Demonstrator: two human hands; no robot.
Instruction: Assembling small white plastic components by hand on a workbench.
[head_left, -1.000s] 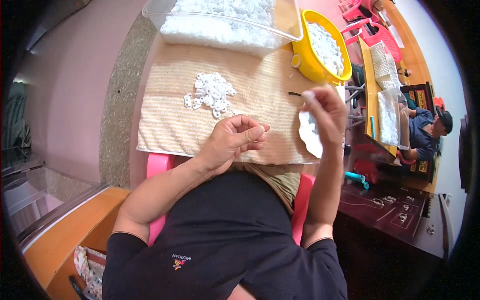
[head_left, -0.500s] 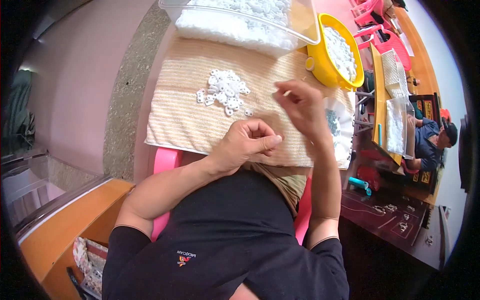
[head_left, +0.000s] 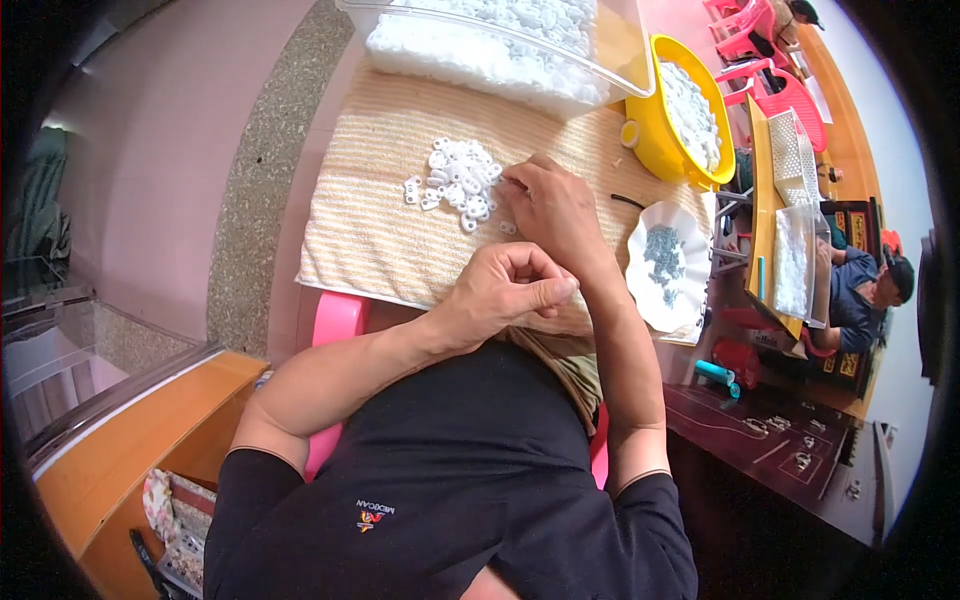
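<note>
**Hands over a pile of white parts**

On the striped beige mat, the right hand reaches the small white plastic pieces, fingertips pressed together at the pile's edge. Nearer the body, the left hand is curled shut; its contents are hidden. Just right sits a white dish.

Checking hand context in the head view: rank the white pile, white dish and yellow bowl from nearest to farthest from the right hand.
From the right hand:
1. White pile, at its fingertips, to its left on the mat.
2. White dish, to its right.
3. Yellow bowl, farther up-right.
</note>
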